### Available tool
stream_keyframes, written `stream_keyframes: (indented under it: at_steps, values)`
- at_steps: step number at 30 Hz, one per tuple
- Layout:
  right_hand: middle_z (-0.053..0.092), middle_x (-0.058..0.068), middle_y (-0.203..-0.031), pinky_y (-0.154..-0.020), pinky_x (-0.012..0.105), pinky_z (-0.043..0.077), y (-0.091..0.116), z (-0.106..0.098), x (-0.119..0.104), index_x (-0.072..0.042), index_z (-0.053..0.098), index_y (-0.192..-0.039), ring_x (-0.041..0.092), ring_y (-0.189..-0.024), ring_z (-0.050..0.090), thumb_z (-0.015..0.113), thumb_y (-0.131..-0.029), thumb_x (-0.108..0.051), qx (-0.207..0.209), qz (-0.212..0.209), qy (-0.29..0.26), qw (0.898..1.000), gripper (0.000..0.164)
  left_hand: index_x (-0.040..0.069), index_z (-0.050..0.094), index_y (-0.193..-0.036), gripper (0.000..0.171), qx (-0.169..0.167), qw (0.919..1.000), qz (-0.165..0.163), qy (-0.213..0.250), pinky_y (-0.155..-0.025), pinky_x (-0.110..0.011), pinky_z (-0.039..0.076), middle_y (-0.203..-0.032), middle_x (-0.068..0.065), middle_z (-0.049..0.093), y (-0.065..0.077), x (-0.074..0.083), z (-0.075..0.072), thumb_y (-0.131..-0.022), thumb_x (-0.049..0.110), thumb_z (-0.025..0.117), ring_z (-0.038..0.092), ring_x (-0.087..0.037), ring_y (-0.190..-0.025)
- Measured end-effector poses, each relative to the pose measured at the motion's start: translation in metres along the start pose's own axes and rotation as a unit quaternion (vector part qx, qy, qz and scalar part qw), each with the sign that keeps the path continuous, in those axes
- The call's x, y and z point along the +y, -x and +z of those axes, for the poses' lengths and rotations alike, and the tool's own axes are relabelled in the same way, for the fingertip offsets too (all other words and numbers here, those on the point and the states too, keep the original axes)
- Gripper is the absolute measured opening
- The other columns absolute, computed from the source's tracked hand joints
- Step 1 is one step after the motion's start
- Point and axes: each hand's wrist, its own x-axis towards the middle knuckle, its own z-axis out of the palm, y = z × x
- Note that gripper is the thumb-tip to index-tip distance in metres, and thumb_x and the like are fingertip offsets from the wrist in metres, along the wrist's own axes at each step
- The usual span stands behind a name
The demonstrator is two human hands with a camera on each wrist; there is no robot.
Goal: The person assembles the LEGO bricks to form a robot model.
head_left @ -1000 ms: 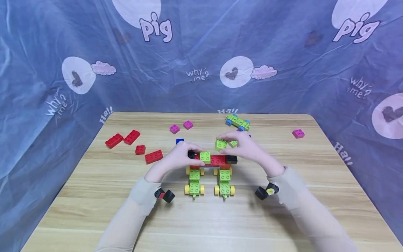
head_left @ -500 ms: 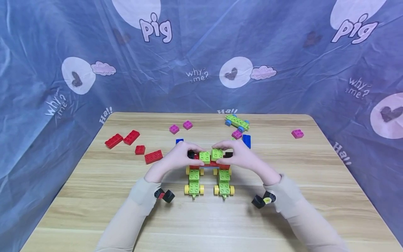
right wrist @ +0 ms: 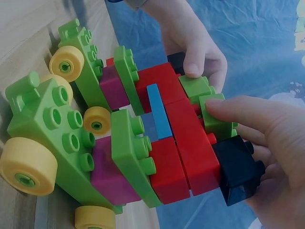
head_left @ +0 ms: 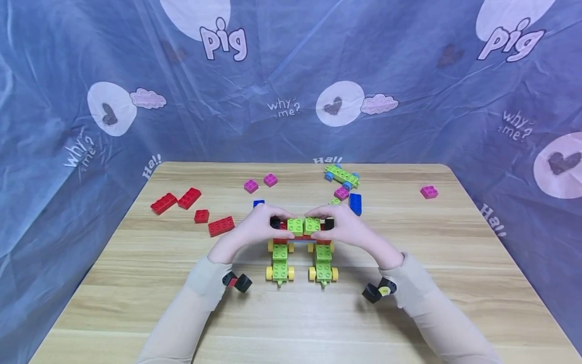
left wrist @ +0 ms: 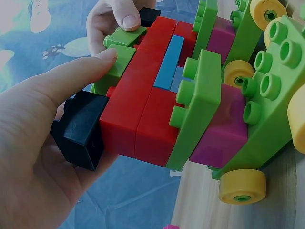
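Observation:
In the head view my left hand (head_left: 260,225) pinches a lime green brick (head_left: 294,227) on top of a build of toy bricks. Beside it, my right hand (head_left: 344,226) grips a second lime green brick (head_left: 312,226). Both bricks sit over a long red brick (right wrist: 193,143), and a red stud shows next to the right one; whether that brick is fully pressed down I cannot tell. A black brick (left wrist: 80,129) is at the left end, another black brick (right wrist: 239,167) at the right. Below come green plates, purple bricks (left wrist: 221,131) and two green wheeled bases (head_left: 280,270) with yellow wheels.
Loose red bricks (head_left: 221,226) lie to the left. Purple bricks (head_left: 251,186) are at the back, one (head_left: 429,192) far right. Behind the build are a blue brick (head_left: 355,204), a green brick (head_left: 335,201) and a green base (head_left: 342,176) with blue wheels.
My right hand has brought its green brick left and down onto the red top, beside the other green brick. The left hand has stayed in place.

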Motion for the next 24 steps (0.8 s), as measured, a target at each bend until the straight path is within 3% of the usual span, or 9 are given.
stream_keyframes:
  at_steps: [24]
  values:
    - [0.073, 0.008, -0.105, -0.084, 0.040, 0.056, -0.0042, 0.0020, -0.0023, -0.005, 0.072, -0.108, 0.023, -0.096, 0.068, 0.081, -0.075, -0.016, 0.001, 0.032, -0.004, 0.999, 0.035, 0.008, 0.070, -0.117, 0.044, -0.003, 0.9999, -0.008, 0.007, -0.090, -0.034, 0.052, -0.109, -0.004, 0.072, -0.0003, 0.0014, -0.0006, -0.079, 0.028, 0.080, 0.066, -0.015, -0.100]
